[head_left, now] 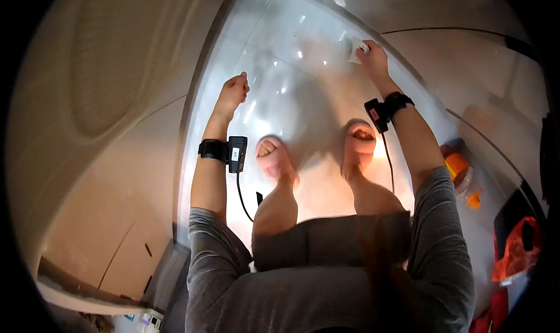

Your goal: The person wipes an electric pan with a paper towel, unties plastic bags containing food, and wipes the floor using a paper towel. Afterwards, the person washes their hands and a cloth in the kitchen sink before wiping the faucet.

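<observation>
My left hand (234,92) is closed above the pale, shiny floor (291,93), its fingers curled in; whether anything is inside them is hidden. My right hand (372,60) is farther forward at the right, pinching a small whitish piece (356,51) between thumb and fingers. That piece is partly blurred, and I cannot tell exactly what it is. Each wrist wears a black strap with a small box, and a cable hangs from each box. Below the hands are my feet in pink slippers (273,158).
A raised edge (195,93) runs along the floor's left side, beside a large beige curved surface (116,58). Low at the right are an orange-capped bottle (461,172) and a red bag (516,251). Cabinet doors (125,251) show at the lower left.
</observation>
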Demonstrator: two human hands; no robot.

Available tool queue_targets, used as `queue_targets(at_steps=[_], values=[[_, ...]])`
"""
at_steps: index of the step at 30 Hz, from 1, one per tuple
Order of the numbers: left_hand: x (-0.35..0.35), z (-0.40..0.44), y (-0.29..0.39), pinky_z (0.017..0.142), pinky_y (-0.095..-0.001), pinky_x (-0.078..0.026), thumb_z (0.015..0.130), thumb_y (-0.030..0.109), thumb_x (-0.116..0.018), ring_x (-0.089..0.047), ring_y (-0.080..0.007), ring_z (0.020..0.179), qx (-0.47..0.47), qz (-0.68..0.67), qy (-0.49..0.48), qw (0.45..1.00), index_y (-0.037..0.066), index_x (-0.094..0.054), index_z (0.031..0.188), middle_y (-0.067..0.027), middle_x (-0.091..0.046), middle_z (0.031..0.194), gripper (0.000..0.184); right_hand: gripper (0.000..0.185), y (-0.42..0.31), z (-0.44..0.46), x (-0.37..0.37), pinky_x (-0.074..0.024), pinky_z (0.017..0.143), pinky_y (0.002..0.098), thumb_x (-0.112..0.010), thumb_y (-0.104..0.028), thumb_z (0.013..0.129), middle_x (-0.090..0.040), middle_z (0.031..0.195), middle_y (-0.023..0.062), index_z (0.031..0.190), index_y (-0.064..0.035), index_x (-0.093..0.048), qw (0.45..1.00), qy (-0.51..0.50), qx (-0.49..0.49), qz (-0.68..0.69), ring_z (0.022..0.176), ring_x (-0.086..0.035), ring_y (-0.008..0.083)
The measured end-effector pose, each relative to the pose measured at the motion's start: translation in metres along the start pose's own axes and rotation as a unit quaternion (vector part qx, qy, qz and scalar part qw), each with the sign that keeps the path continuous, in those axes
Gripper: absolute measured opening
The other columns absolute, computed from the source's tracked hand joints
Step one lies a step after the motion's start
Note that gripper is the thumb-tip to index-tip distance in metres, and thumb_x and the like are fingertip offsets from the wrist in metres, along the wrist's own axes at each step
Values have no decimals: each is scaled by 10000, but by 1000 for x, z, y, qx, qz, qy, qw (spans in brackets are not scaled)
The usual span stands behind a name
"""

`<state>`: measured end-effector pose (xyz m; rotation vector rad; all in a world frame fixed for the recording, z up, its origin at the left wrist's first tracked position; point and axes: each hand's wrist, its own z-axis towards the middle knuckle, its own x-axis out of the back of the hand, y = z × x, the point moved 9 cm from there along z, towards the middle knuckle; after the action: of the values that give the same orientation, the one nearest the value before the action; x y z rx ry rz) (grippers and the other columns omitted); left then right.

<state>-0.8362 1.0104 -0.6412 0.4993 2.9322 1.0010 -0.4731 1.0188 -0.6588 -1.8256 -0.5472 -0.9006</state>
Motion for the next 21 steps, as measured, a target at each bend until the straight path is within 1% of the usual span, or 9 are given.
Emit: queue_targets(at_steps=[4,8,9,12,14,15,18,20,21], values=[[-2,51,-5,461,-206,-266,849,296,-422,-291,-76,484,-24,39,6,999,103,-396,614,26,-358,545,305,265,-6,39,-47,-426,745,338,-555,-129,698,-523,943,183,933,-7,-558,995,57,80,-4,852,-520,308],[1,74,-5,473,-214,-284,846,305,-428,-313,-75,504,-66,89,16,994,100,-407,608,26,-369,554,315,254,-40,48,-108,-424,750,354,-551,-61,701,-494,956,177,954,-33,-558,991,28,108,70,839,-513,317],[-1,77,-7,480,-214,-295,846,308,-429,-329,-76,511,-71,85,10,994,97,-413,608,24,-378,558,318,268,-60,42,-121,-424,703,350,-553,-91,719,-489,921,167,980,-35,-549,980,51,182,52,798,-514,310],[-1,80,-10,493,-214,-319,846,315,-431,-357,-83,522,-96,47,-20,994,95,-428,614,21,-395,566,320,264,-105,25,-162,-421,711,360,-546,-116,741,-483,955,166,995,-44,-540,980,-23,171,102,795,-513,322],[6,85,-20,501,-215,-336,852,312,-424,-363,-90,505,-76,15,-21,997,93,-434,625,16,-402,570,315,266,-133,14,-182,-415,756,367,-543,-135,739,-507,959,148,994,-58,-541,976,-35,202,80,870,-501,303],[9,86,-21,502,-216,-338,854,307,-422,-361,-90,499,-74,2,-20,997,94,-434,628,15,-404,571,310,249,-151,6,-185,-414,759,369,-543,-114,733,-520,935,146,975,-53,-548,969,-67,231,60,871,-502,302],[21,81,-19,498,-217,-322,858,298,-415,-313,-85,480,-83,-45,10,996,101,-402,621,18,-365,549,308,230,-158,8,-192,-415,755,364,-544,-71,725,-525,908,150,953,-51,-554,953,-35,260,153,854,-507,298],[29,78,-25,495,-211,-303,862,287,-407,-276,-81,480,-73,-85,33,993,106,-376,614,20,-331,537,309,237,-142,23,-156,-420,732,349,-539,-24,712,-515,881,148,948,-50,-554,952,-24,200,230,838,-507,293],[30,78,-30,495,-211,-303,862,287,-407,-276,-81,480,-68,-86,34,993,106,-376,614,20,-331,537,309,260,-136,35,-133,-426,710,332,-536,0,693,-502,861,141,947,-50,-554,955,17,224,197,815,-509,285]])
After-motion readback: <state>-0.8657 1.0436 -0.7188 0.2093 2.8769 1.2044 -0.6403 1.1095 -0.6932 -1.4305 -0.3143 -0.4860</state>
